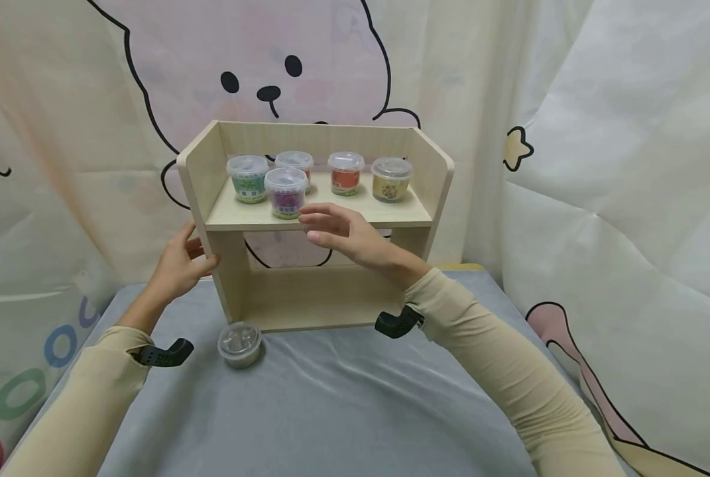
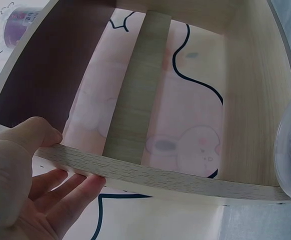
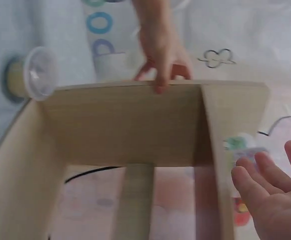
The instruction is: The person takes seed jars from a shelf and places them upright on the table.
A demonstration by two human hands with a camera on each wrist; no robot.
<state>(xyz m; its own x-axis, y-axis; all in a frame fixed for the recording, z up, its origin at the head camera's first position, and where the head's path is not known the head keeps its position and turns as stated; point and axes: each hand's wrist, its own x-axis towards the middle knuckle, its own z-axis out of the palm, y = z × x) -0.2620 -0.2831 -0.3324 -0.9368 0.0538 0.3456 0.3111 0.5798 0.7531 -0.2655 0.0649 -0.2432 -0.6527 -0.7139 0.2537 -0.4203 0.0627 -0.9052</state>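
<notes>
Shelf [image 1: 309,298]: pale cream wood grain. On its upper board, labels: green jar [image 1: 249,184] toward left edge, purple jar [image 1: 286,201] at front edge, red jar [image 1: 345,179] in from the back edge, yellow jar [image 1: 390,185] toward right edge; lids clear. Desk jar [image 1: 240,346], just off shelf's front left corner: clear lid, dull yellowish body. Desk cloth [image 1: 343,411]: plain grey-blue. Backdrop [image 1: 444,179]: off-white, pale pink cartoon animal [image 1: 331,40], black outlines. Sleeves [image 1: 492,361]: plain beige.

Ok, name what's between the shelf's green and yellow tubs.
In the head view: the purple tub, a partly hidden tub behind it, and a red tub farther right.
</notes>
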